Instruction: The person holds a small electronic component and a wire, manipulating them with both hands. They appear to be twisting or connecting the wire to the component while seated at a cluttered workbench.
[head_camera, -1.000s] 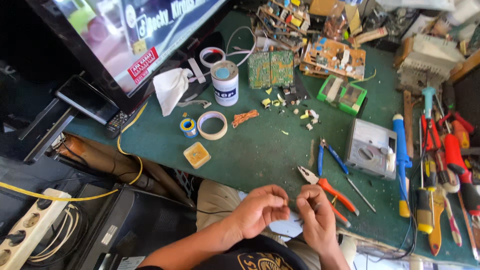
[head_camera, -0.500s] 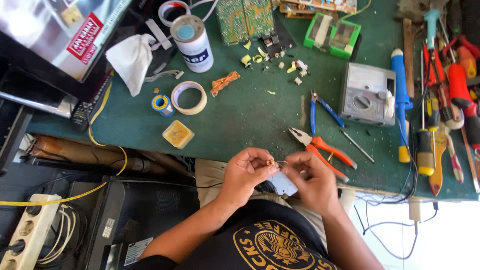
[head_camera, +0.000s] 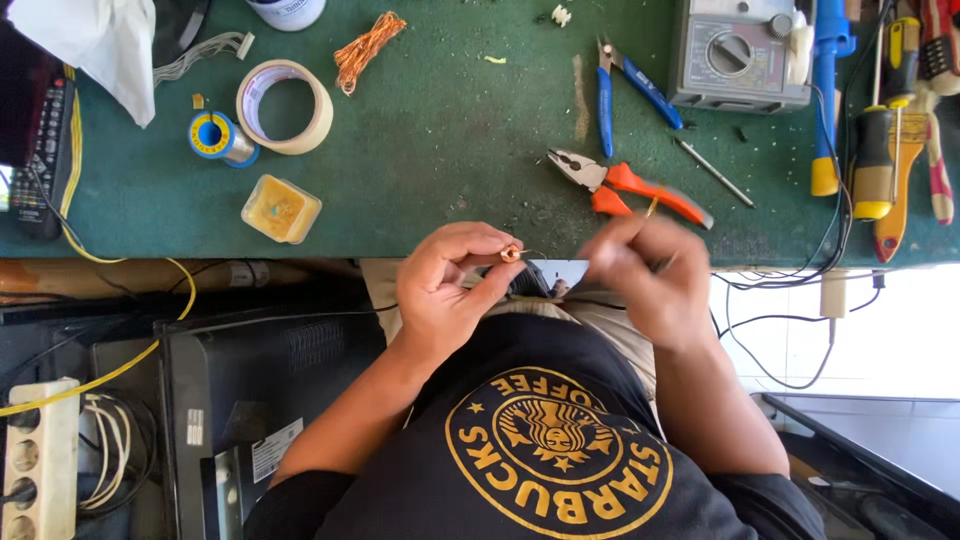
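**Small copper coil pinched at the bench's near edge**

Edges and room: The green bench top (head_camera: 450, 150) ends in a straight near edge just above the hands; both hands sit over the person's lap, at that edge. The felt directly ahead of the hands is bare between the orange-handled pliers (head_camera: 620, 185) and a small square yellow tub (head_camera: 281, 208). Tools crowd the right side: blue-handled cutters (head_camera: 625, 85), a grey dial meter (head_camera: 740, 55), a row of screwdrivers (head_camera: 872, 150). Left of centre lie a roll of masking tape (head_camera: 285, 105), a blue solder spool (head_camera: 215, 137) and a bundle of copper wire (head_camera: 367, 45).

Packages and labels: A white sticker (head_camera: 270, 450) sits on the black casing at lower left; a white power strip (head_camera: 35, 460) lies beside it.

Hands: The left hand (head_camera: 450, 290) is curled, thumb and forefinger clamped on a tiny copper coil (head_camera: 511, 254) at the fingertips. The right hand (head_camera: 650, 275) is motion-blurred, fingers bunched near the coil; whether it grips a fine wire cannot be told.
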